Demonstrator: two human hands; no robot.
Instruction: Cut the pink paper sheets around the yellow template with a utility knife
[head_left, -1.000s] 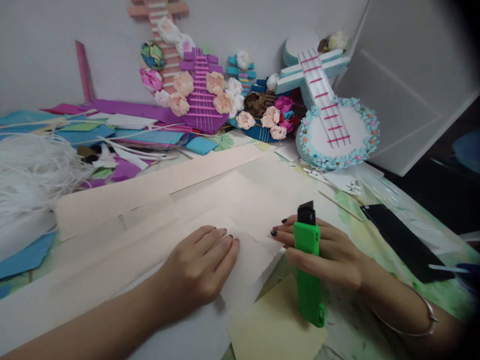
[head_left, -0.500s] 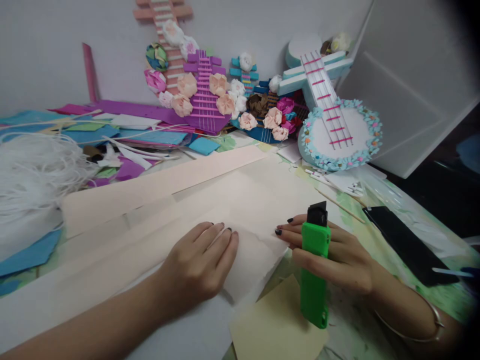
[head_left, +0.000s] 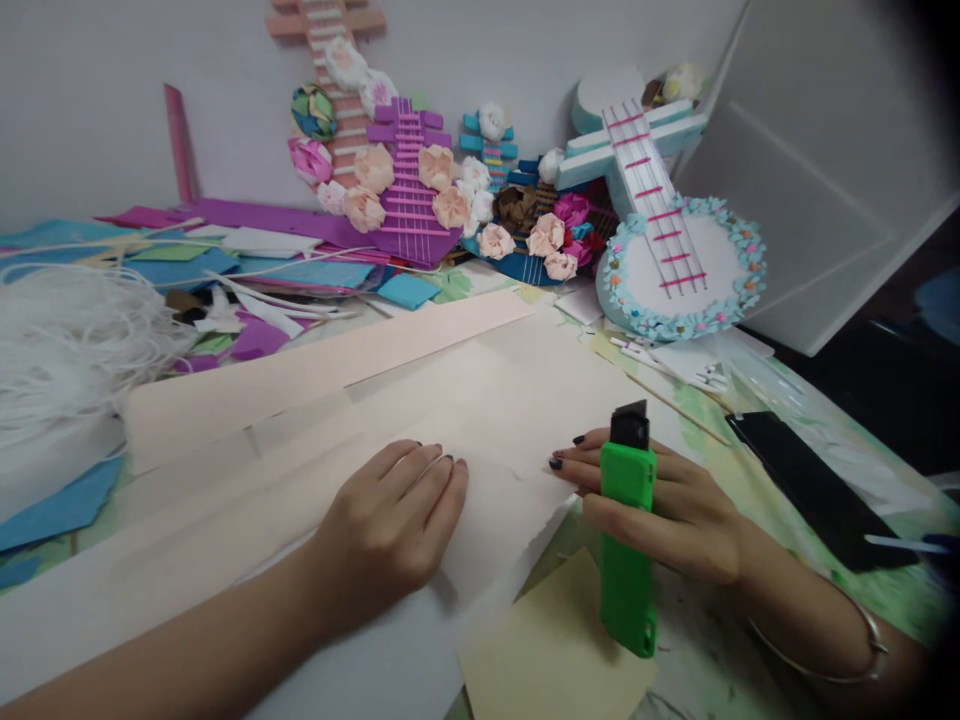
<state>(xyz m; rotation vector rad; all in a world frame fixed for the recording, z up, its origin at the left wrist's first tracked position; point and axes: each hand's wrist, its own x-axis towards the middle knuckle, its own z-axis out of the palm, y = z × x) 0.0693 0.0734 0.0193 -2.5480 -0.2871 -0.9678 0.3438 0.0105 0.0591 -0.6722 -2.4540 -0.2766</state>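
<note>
My left hand (head_left: 397, 515) lies flat on a thin cream sheet of paper (head_left: 480, 390), fingers side by side and slightly bent, holding nothing. At the sheet's right edge, my right hand (head_left: 667, 510) carries a green utility knife (head_left: 628, 560) between thumb and fingers. The knife stands nearly upright, its dark tip with a short bit of blade pointing up and away from the paper. Black-nailed fingertips of that hand touch the paper's edge. Under the cream sheet is white paper (head_left: 360, 660), and a yellowish piece of paper (head_left: 555, 645) lies below the knife.
A pale strip (head_left: 330, 350) lies across the back of the sheet. Left is a heap of white cord (head_left: 82, 350) beside coloured paper scraps (head_left: 300, 275). Flowered toy instruments lean at the back, including a purple one (head_left: 409, 215) and a light blue one (head_left: 675, 250). A black phone-like slab (head_left: 817, 490) lies right.
My left hand has slid slightly left and back along the paper. My right hand, still with the utility knife, shifted a little right in view, partly with the camera.
</note>
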